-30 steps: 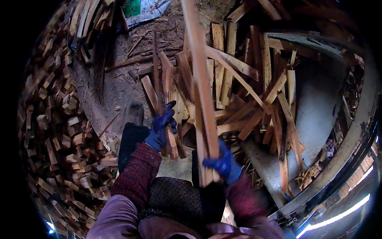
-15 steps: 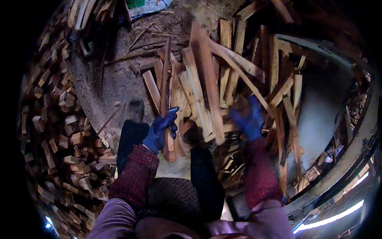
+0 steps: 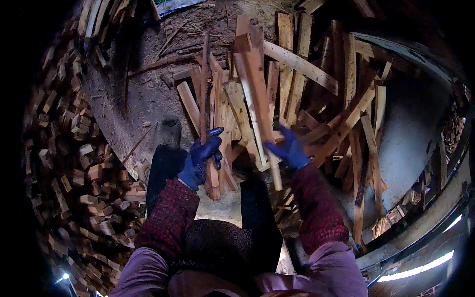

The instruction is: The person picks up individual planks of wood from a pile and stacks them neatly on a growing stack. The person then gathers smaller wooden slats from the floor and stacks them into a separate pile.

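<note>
My left hand, in a blue glove, is closed around a small bundle of long wooden strips standing lengthwise in front of me. One strip in it is dark and rough-edged. My right hand, also in a blue glove, has its thumb and fingers apart. It is beside the lower part of a reddish wooden strip; whether its thumb touches the wood cannot be made out. Paler wooden strips lie between the two hands.
Many short cut wood blocks are heaped along the left. More long strips lie crossed at the right, beside a pale grey surface. A curved rim runs along the right. Thin scraps litter the dirt floor ahead.
My right hand has moved left toward the reddish strip. A long strip that slanted across the pile now lies lower and further right. My left hand keeps its hold, almost unmoved.
</note>
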Motion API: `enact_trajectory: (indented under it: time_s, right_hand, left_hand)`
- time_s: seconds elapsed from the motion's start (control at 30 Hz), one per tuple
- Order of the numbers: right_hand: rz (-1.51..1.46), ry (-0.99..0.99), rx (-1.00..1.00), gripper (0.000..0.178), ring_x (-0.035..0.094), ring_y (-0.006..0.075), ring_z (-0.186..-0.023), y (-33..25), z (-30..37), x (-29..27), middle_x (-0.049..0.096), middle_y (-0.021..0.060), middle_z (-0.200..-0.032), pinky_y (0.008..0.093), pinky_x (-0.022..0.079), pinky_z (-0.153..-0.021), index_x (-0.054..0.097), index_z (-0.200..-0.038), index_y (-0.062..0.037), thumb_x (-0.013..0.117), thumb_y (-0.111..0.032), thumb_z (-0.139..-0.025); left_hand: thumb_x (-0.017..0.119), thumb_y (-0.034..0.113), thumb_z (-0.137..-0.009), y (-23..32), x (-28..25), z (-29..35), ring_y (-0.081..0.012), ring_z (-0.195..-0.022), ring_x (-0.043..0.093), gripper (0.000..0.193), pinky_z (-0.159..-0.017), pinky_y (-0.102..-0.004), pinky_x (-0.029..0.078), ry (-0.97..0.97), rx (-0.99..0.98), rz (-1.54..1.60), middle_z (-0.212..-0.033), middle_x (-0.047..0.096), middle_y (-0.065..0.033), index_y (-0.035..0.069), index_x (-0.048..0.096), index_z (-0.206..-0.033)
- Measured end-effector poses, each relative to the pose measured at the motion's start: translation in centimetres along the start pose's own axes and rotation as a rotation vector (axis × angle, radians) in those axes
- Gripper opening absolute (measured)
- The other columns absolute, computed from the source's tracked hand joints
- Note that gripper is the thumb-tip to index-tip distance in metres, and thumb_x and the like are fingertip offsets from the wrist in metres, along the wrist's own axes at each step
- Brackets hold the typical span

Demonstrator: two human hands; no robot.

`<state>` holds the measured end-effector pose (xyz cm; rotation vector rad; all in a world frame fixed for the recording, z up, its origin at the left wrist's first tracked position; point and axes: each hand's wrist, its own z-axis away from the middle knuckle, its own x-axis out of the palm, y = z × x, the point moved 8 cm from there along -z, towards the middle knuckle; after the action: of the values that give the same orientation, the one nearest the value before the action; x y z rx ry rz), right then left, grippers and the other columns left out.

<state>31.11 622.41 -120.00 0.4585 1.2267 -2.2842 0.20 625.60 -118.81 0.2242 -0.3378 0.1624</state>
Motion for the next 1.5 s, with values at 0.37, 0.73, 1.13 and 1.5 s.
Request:
enact_trajectory:
  time_s: [0.37, 0.73, 1.13, 1.5]
  right_hand:
    - [1.079, -0.194, 0.421, 0.102, 0.05, 0.0403, -0.14, 4.1, -26.0, -11.6, 0.045, 0.0261, -0.157, 0.0496, 0.046, -0.111, 0.038, -0.159, -0.0118, 0.075, -0.066, -0.081]
    - [0.834, -0.24, 0.179, 0.11, 0.054, 0.0393, -0.136, 3.6, -33.5, -13.6, 0.05, 0.0258, -0.152, 0.047, 0.048, -0.11, 0.029, -0.163, -0.0107, 0.079, -0.062, -0.079]
    - [0.72, -0.162, 0.102, 0.102, 0.06, 0.0372, -0.128, -1.3, -33.6, -14.7, 0.059, 0.0238, -0.142, 0.0443, 0.05, -0.106, 0.033, -0.159, -0.0058, 0.08, -0.054, -0.082]
    - [0.37, 0.055, -0.149, 0.089, 0.063, 0.0349, -0.122, -7.6, -26.8, -23.9, 0.064, 0.0216, -0.135, 0.0425, 0.051, -0.103, 0.043, -0.153, -0.0012, 0.079, -0.047, -0.086]
  left_hand:
    - [0.067, 0.028, -0.099, 1.5, 0.3, -0.8, -0.0131, -0.065, 0.06, 0.053, -0.053, -0.0309, 0.053, -0.026, -0.082, -0.003, -0.079, 0.058, -0.0019, 0.006, 0.056, -0.146]
    - [0.061, 0.033, -0.104, 5.1, 0.9, -0.7, -0.0119, -0.064, 0.057, 0.048, -0.055, -0.0294, 0.05, -0.035, -0.01, 0.066, -0.082, 0.057, 0.0005, 0.013, 0.057, -0.148]
    - [0.061, 0.03, -0.104, 5.1, 0.4, -0.9, -0.0107, -0.067, 0.056, 0.047, -0.056, -0.0292, 0.051, -0.012, -0.034, 0.121, -0.08, 0.056, 0.0037, 0.017, 0.056, -0.15]
    - [0.065, 0.034, -0.102, 2.4, 2.5, -1.8, -0.0125, -0.059, 0.057, 0.048, -0.054, -0.0303, 0.05, -0.019, 0.034, -0.012, -0.071, 0.06, -0.0036, 0.012, 0.06, -0.145]
